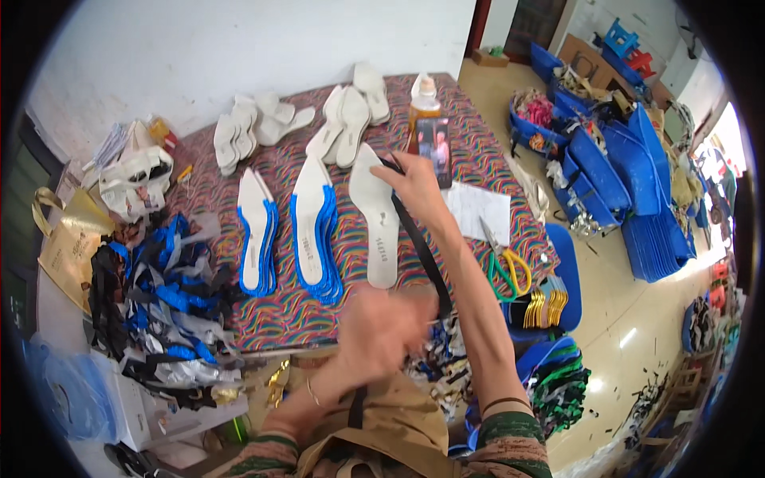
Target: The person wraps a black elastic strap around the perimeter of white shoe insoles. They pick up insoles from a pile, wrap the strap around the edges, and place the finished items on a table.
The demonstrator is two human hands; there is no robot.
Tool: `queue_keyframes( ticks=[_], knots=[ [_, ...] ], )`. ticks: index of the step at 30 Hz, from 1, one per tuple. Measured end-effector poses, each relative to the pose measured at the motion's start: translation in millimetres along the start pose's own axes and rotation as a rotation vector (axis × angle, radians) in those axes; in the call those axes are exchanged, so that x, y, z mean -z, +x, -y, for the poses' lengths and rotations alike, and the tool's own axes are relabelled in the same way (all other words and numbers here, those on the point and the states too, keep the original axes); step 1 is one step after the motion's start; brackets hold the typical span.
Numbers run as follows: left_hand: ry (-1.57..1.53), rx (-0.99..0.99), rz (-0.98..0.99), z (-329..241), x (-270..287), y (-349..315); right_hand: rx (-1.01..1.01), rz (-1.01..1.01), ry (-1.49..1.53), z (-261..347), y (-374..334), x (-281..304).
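Observation:
A white insole (pixel 373 227) lies on the patterned tablecloth in front of me, toe end away. At its upper right edge, my right hand (pixel 418 182) pinches a long black strip (pixel 422 253), which hangs down along my forearm toward the table's front edge. My left hand (pixel 374 331) is over the near edge, just below the insole's heel, smeared by motion. Its fingers are too blurred to show whether it holds anything. Left of the insole lie two stacks of blue-edged insoles (pixel 309 231) (pixel 252 239).
Plain white insoles (pixel 349 123) lie toward the wall. Beyond my right hand stand a phone (pixel 434 151) and a bottle (pixel 425 97). Scissors (pixel 502 259) rest on paper (pixel 484 209) at the right. Scrap strips (pixel 171 295) heap at the left; blue bins (pixel 594 175) stand on the floor.

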State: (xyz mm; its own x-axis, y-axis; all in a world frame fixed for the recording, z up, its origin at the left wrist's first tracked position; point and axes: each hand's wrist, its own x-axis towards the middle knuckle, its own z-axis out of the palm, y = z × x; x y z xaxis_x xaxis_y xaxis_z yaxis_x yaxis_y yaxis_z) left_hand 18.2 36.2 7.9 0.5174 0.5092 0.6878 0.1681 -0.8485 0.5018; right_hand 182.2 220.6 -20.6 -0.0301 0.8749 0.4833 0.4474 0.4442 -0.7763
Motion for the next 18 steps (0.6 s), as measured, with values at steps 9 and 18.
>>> queue_keyframes(
  ticks=[9, 18],
  knots=[
    [-0.717, 0.612, -0.468, 74.7, 2.1, 0.8, -0.248, 0.127, 0.206, -65.6, -17.2, -15.4],
    [-1.062, 0.95, -0.671, 86.5, 7.8, -4.7, 0.299, 0.258, -1.036, -77.6, -54.8, -3.5]
  ],
)
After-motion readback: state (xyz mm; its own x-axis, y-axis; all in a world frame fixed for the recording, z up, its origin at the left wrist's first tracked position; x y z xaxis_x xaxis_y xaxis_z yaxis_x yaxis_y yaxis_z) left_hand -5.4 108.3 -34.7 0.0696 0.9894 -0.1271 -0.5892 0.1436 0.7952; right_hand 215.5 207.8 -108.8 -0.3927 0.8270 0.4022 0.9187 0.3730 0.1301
